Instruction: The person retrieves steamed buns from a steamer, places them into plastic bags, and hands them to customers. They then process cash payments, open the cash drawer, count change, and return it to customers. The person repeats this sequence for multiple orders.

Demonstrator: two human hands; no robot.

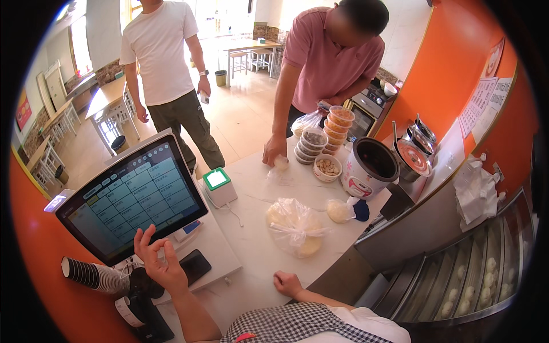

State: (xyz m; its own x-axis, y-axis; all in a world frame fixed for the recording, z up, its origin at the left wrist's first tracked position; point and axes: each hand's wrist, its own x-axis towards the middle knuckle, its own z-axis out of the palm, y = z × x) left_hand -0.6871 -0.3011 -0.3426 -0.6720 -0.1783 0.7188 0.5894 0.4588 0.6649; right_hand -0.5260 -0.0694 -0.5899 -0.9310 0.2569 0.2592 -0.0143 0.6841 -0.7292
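Note:
My left hand [165, 261] is raised by the lower edge of a touchscreen till [137, 193], with nothing in it and some fingers spread. Whether a fingertip meets the glass, I cannot tell. Loosely curled into a fist, my right hand [287, 283] rests at the near edge of the white marbled counter [257, 253]. Beyond it sits a knotted clear plastic bag of pale round food [296, 227]. A smaller bag [341, 210] lies to its right. Across the counter, a person in a pink shirt has one hand [274, 151] on another small clear bag [281, 163].
A black phone [195, 266] and stacked paper cups [94, 274] flank my left forearm. A green-topped payment box [219, 184] stands mid-counter. Lidded tubs [339, 128] and a rice cooker [369, 167] occupy the far right. Another person in white [161, 51] stands beyond the till.

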